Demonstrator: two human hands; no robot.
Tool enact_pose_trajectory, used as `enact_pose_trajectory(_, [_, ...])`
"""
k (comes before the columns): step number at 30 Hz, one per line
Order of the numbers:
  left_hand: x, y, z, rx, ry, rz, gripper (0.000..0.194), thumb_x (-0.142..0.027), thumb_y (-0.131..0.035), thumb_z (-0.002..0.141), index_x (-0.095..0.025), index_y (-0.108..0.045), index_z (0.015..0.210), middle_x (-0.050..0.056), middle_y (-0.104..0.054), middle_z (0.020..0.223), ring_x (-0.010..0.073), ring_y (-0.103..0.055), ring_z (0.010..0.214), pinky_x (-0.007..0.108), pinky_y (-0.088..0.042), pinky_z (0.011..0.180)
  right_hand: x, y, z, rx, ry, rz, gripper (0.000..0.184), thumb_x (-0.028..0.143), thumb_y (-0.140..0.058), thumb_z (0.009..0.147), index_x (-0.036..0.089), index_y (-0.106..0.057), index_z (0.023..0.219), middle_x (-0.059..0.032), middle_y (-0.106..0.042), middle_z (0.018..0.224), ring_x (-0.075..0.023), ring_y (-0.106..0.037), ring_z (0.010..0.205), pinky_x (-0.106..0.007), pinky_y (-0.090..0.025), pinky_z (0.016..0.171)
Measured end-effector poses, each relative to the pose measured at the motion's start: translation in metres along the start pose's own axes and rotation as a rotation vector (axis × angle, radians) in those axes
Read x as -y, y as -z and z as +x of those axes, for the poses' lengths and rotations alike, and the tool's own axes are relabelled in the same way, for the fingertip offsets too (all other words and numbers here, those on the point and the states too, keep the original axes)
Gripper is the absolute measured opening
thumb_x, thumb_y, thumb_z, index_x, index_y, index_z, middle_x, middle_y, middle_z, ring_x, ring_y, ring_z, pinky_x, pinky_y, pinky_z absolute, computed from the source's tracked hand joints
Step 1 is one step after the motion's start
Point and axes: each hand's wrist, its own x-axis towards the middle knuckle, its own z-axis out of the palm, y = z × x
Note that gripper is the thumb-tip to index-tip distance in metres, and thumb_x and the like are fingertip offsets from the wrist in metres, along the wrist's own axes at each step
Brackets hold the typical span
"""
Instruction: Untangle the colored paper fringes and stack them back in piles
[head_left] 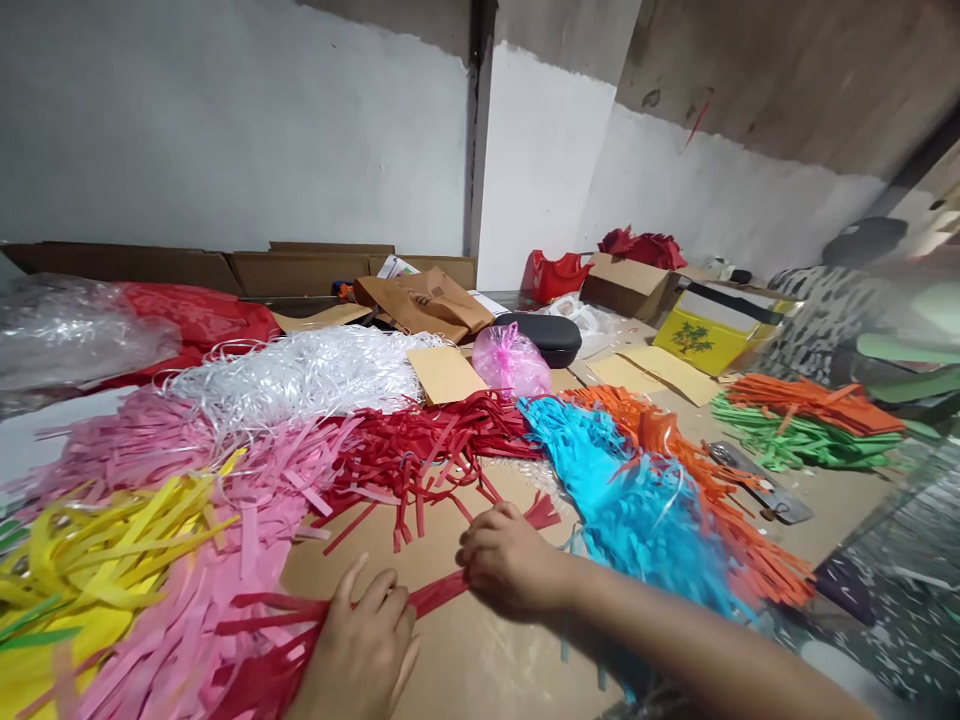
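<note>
A red fringed strip (439, 594), paper or thin fabric, stretches across the brown cardboard surface between both hands. My right hand (514, 560) has its fingers closed on the strip, with a frayed red end showing beyond the knuckles. My left hand (367, 640) lies over the strip's other part, fingers stretched out and somewhat apart; loose red tails stick out to its left. Just beyond the hands is a heap of red fringed strips (435, 440). A blue fringed pile (630, 500) lies beside my right forearm, and a pink fringed pile (202, 590) borders my left hand.
Yellow strips (97, 550) lie at the left, with a white stringy bundle (300, 370) behind. Orange fringe (690, 460) and a metal tool (761, 485) are at the right. A pink plastic bag (511, 362), a black case (544, 338) and a yellow box (705, 325) stand farther back.
</note>
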Motion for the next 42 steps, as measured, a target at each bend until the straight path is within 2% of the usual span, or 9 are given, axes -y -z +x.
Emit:
enact_pose_trajectory(6, [-0.002,-0.01,0.005,-0.048,-0.01,0.029,0.015,-0.013,-0.061,0.08,-0.02,-0.072,0.073,0.002,-0.07,0.073,0.0231,-0.06,0.09,0.047,-0.027,0.113,0.007,0.013,-0.002,-0.005,-0.111,0.071,0.005,0.025,-0.066,0.094,0.021,-0.068,0.097,-0.0028,-0.074,0.112,-0.0217,-0.058,0.113,-0.041,-0.031,0.099])
enact_pose_trajectory(8, [-0.005,-0.012,0.005,-0.046,-0.013,0.035,0.018,-0.012,-0.058,0.081,-0.02,-0.072,0.073,0.003,-0.069,0.073,0.0238,-0.06,0.089,0.047,-0.029,0.109,0.018,0.009,0.001,-0.055,-0.141,-0.03,0.019,0.03,-0.069,0.091,0.022,-0.067,0.108,-0.0046,-0.072,0.113,-0.0244,-0.056,0.112,-0.044,-0.03,0.099])
enact_pose_trajectory(13, [-0.008,-0.011,0.0,-0.042,-0.01,0.015,0.024,-0.009,-0.051,0.084,-0.018,-0.072,0.075,0.006,-0.07,0.074,0.0256,-0.062,0.088,0.049,-0.03,0.105,0.034,-0.017,0.003,0.001,0.0,-0.295,0.011,0.022,-0.059,0.099,0.018,-0.068,0.093,-0.0039,-0.071,0.086,-0.0205,-0.055,0.082,-0.041,-0.031,0.085])
enact_pose_trajectory(20, [0.01,-0.009,-0.013,0.161,0.207,-0.332,0.018,-0.018,-0.056,0.093,-0.027,-0.069,0.084,-0.006,-0.072,0.082,0.0184,-0.063,0.084,0.041,-0.03,0.091,0.007,-0.015,-0.014,-0.036,-0.405,0.196,0.013,0.03,-0.078,0.089,0.023,-0.073,0.079,0.0019,-0.076,0.083,-0.0179,-0.063,0.084,-0.035,-0.033,0.085])
enact_pose_trajectory(26, [0.01,-0.013,-0.006,0.202,0.268,-0.294,0.027,-0.019,-0.048,0.097,-0.023,-0.066,0.076,0.0,-0.069,0.079,0.0217,-0.059,0.082,0.04,-0.034,0.083,0.009,-0.015,-0.006,-0.007,-0.509,0.188,0.016,0.022,-0.073,0.089,0.018,-0.068,0.074,0.0009,-0.074,0.083,-0.0184,-0.064,0.085,-0.034,-0.036,0.088])
enact_pose_trajectory(31, [0.01,-0.009,-0.001,0.162,0.242,-0.236,0.02,-0.009,-0.053,0.088,-0.022,-0.063,0.077,0.0,-0.068,0.078,0.0209,-0.059,0.08,0.038,-0.035,0.078,0.015,-0.008,0.0,0.031,-0.515,0.117,0.009,0.022,-0.074,0.085,0.02,-0.068,0.078,0.0012,-0.072,0.083,-0.0191,-0.062,0.085,-0.037,-0.034,0.088])
enact_pose_trajectory(33, [0.007,-0.01,-0.002,0.108,0.178,-0.212,0.022,-0.006,-0.055,0.084,-0.025,-0.066,0.085,-0.001,-0.071,0.086,0.0204,-0.06,0.086,0.039,-0.035,0.085,0.017,-0.002,0.0,0.045,-0.422,0.063,0.003,0.025,-0.071,0.089,0.023,-0.07,0.088,-0.0002,-0.074,0.093,-0.0213,-0.06,0.095,-0.04,-0.032,0.09])
enact_pose_trajectory(38, [-0.005,-0.018,-0.001,-0.006,-0.071,-0.161,0.023,-0.006,-0.06,0.081,-0.025,-0.07,0.089,-0.002,-0.069,0.08,0.0208,-0.055,0.086,0.043,-0.024,0.107,0.018,0.0,-0.001,0.015,0.158,-0.238,0.02,0.02,-0.051,0.105,0.018,-0.068,0.095,-0.0031,-0.074,0.095,-0.0202,-0.06,0.096,-0.046,-0.026,0.1])
enact_pose_trajectory(42, [-0.008,-0.019,0.005,-0.049,-0.092,-0.169,0.008,-0.016,-0.063,0.085,-0.022,-0.066,0.081,-0.001,-0.066,0.076,0.0205,-0.053,0.079,0.046,-0.025,0.107,0.013,-0.013,0.004,0.008,0.164,-0.353,0.025,0.013,-0.048,0.1,0.014,-0.065,0.082,-0.0049,-0.07,0.08,-0.0188,-0.057,0.077,-0.044,-0.03,0.091])
